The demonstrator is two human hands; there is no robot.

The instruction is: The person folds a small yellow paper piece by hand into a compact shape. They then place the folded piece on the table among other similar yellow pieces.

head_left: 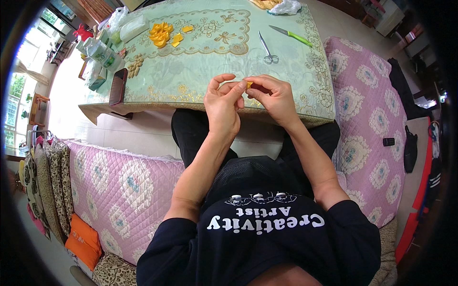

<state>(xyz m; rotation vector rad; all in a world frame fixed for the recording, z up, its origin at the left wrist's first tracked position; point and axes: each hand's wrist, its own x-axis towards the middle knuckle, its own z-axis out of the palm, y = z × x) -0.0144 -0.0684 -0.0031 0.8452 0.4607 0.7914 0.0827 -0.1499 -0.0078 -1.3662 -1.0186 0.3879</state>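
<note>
Between the fingertips of both hands is a small piece of yellow paper [249,85], mostly hidden by the fingers. My left hand [225,98] pinches it between thumb and fingers from the left. From the right, my right hand [273,94] grips it with thumb and forefinger. Both hands are above the near edge of the table [200,80]. Farther off lies a pile of folded yellow paper pieces [160,35]. Beside that pile are a few flat yellow paper pieces [177,37].
Scissors [268,50] and a green-handled knife [291,35] lie at the right. Peanuts [135,66], a smartphone [118,86] and a plastic bottle [103,55] are at the left. A white plastic bag [286,7] rests at the far edge. A quilted sofa cover [361,93] is alongside.
</note>
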